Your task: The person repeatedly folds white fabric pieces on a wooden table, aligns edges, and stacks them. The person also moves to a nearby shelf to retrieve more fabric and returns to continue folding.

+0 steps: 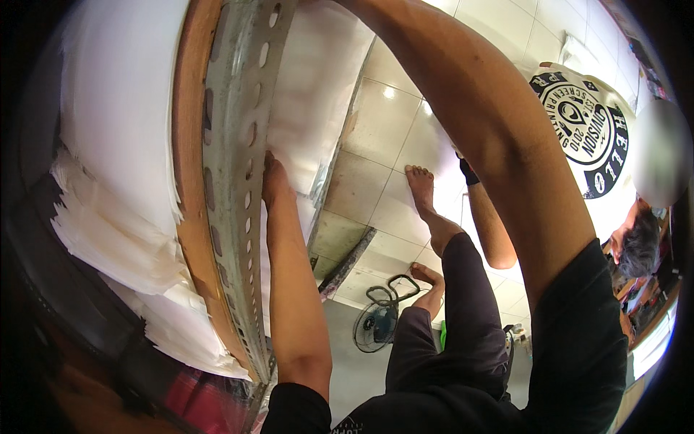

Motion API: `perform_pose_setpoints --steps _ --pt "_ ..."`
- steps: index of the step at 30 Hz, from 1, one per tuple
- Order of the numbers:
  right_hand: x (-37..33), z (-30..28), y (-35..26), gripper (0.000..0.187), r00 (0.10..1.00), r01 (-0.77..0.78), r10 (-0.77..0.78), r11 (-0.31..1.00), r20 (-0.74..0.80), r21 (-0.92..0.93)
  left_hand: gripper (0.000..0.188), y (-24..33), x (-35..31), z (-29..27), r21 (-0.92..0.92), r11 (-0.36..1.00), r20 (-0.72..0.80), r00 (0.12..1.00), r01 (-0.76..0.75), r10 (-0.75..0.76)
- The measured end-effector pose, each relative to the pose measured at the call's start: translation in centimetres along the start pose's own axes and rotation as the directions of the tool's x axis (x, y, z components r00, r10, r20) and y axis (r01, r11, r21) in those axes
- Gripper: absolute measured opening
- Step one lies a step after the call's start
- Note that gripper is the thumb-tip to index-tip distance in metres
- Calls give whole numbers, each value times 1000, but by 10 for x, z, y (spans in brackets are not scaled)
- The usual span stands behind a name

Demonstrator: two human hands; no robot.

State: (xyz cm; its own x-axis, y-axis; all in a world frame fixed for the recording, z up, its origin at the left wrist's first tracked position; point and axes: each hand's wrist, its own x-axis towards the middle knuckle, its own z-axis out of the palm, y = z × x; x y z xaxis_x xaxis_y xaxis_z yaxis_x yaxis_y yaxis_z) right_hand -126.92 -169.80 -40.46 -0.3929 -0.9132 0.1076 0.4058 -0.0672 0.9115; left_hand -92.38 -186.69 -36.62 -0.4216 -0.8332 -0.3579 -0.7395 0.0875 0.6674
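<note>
A grey slotted metal angle bar [235, 159] runs lengthwise beside a wooden edge strip [186, 159]. Left of the strip lie layered white sheets [119, 94] with ragged ends; I cannot tell whether they are paper or cloth. My left hand [277, 179] reaches in against the right side of the bar, over a pale sheet-like surface [314, 79]. The bar hides its fingers, so any grip is unclear. My right arm [499, 108] stretches far forward across the view, and its hand is cut off by the top edge.
Another person in a white printed shirt [585, 130] is close on the right. A fan [376, 325] stands on the floor near my legs. A dark narrow bar [347, 264] lies by the pale surface's edge. White tiles [383, 130] cover the floor.
</note>
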Motion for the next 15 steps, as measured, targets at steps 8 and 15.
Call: perform_pose_setpoints --steps 8,15 --pt "-5 -35 102 54 832 -355 -255 -927 492 122 66 -45 14 -17 406 913 -22 999 31 -24" --pt "-60 -84 114 28 879 -427 -153 -675 452 602 80 37 -46 3 -9 999 74 997 39 -38"
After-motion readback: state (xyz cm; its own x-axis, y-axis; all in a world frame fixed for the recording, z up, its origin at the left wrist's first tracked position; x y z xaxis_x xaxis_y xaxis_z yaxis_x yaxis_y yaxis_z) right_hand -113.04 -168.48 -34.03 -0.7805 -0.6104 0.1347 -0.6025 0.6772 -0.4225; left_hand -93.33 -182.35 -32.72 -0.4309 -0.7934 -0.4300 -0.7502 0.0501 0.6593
